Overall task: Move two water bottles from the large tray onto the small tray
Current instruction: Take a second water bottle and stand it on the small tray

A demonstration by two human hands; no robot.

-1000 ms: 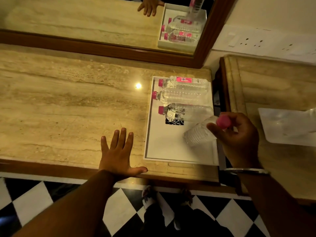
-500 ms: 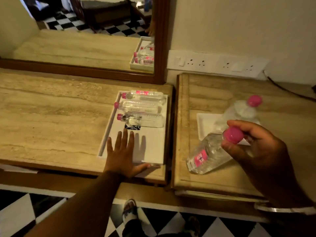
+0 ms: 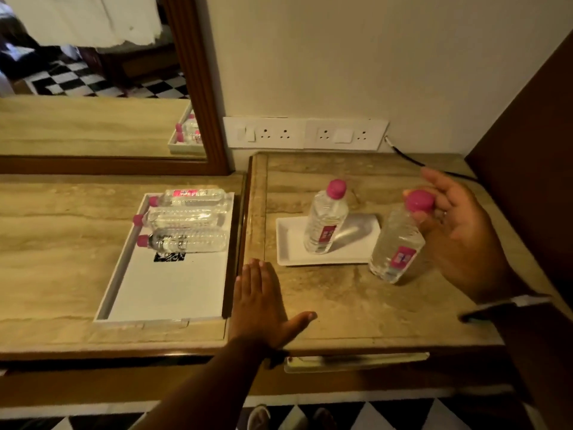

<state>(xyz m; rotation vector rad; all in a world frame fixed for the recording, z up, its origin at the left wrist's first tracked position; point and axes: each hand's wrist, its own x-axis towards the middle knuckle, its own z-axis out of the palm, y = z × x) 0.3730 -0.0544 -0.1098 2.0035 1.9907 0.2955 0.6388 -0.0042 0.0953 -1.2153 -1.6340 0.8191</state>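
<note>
White small tray [image 3: 288, 243] under one upright bottle [image 3: 325, 221]

5 water bottles [image 3: 325, 218], 2 trays [image 3: 161, 293], 2 hands [image 3: 260, 302], 1 mirror [image 3: 93, 72].

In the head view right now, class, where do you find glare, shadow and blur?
Head view: dim, warm light; glare on the lying bottles in the large tray; a soft shadow behind the standing bottle on the small tray; the right hand is slightly blurred.

Mirror [image 3: 93, 72], wall sockets [image 3: 305, 133], cable [image 3: 412, 158]
</note>
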